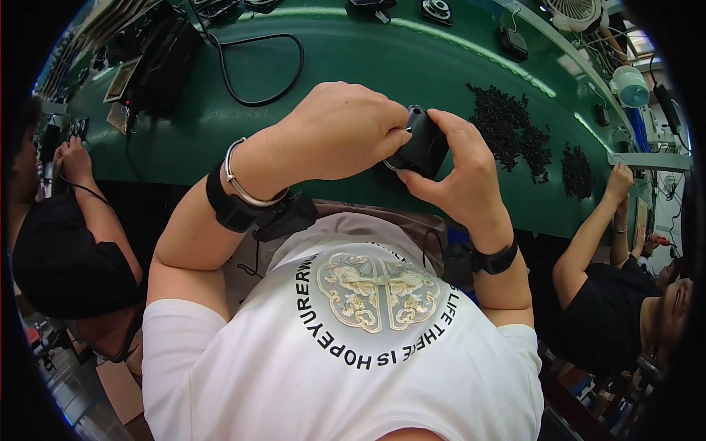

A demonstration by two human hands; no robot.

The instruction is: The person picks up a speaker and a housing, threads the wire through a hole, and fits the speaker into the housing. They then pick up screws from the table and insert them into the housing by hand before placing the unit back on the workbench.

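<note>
A small black box-shaped housing (425, 151) is held above the near edge of the green table. My right hand (463, 158) grips it between thumb and fingers from the right side. At the housing's upper left, my left hand (342, 132) is closed in a pinch, its fingertips touching or nearly touching the black surface. Whatever sits between those fingertips is too small to make out. To the right of my right hand lies a wide pile of small black pieces (507, 121), with a smaller pile of similar pieces (577, 173) beyond it.
A looped black cable (300, 62) lies on the green tabletop (353, 66). At left stands a black device (165, 62) with a red light. A round speaker-like part (437, 10) and a black block (513, 43) are farther back. Co-workers' hands (73, 158) (620, 182) are on both sides.
</note>
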